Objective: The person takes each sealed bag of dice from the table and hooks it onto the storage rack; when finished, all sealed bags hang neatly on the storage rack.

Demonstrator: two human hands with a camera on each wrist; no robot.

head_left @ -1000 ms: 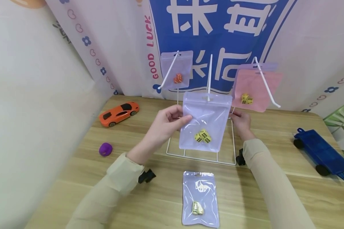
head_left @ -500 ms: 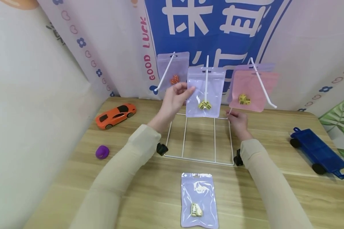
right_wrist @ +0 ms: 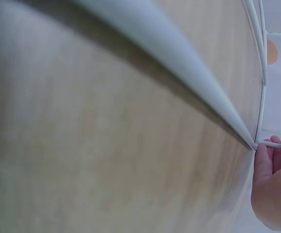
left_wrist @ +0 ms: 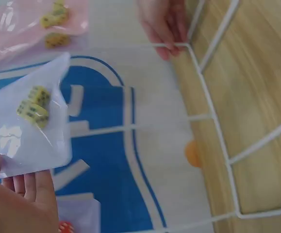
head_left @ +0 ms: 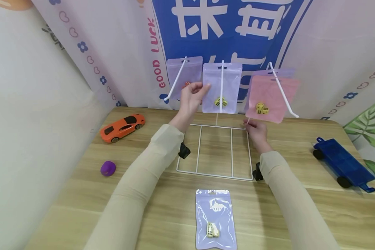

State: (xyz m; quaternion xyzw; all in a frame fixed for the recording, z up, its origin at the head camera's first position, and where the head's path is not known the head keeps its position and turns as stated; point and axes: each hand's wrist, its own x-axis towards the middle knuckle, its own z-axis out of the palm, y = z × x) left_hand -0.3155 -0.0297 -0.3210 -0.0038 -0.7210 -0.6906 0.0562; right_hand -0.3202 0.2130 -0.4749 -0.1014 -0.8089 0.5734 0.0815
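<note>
My left hand [head_left: 190, 100] pinches the left edge of a lilac zip bag [head_left: 232, 85] with yellow dice inside; the bag hangs on the middle hook [head_left: 222, 78] of a white wire display rack [head_left: 215, 176]. In the left wrist view, thumb and fingers grip the edge of this bag [left_wrist: 53, 143]. At the rack's back right corner my right hand [head_left: 257, 134] pinches an upright wire, and the right wrist view shows its fingers around the thin rod [right_wrist: 272, 144]. Another lilac bag [head_left: 195, 69] with red dice hangs on the left hook, partly behind my left hand.
A pink bag [head_left: 282, 99] with yellow dice hangs on the right hook, in front of a lilac one. Another lilac bag [head_left: 217, 220] lies flat near the table's front. An orange toy car [head_left: 123, 127], a purple object [head_left: 108, 168] and a blue wheeled toy [head_left: 343, 161] sit around the rack.
My left hand has raised the lilac bag and slid it back along the middle hook, toward the rear. My right hand has stayed at the rack's corner.
</note>
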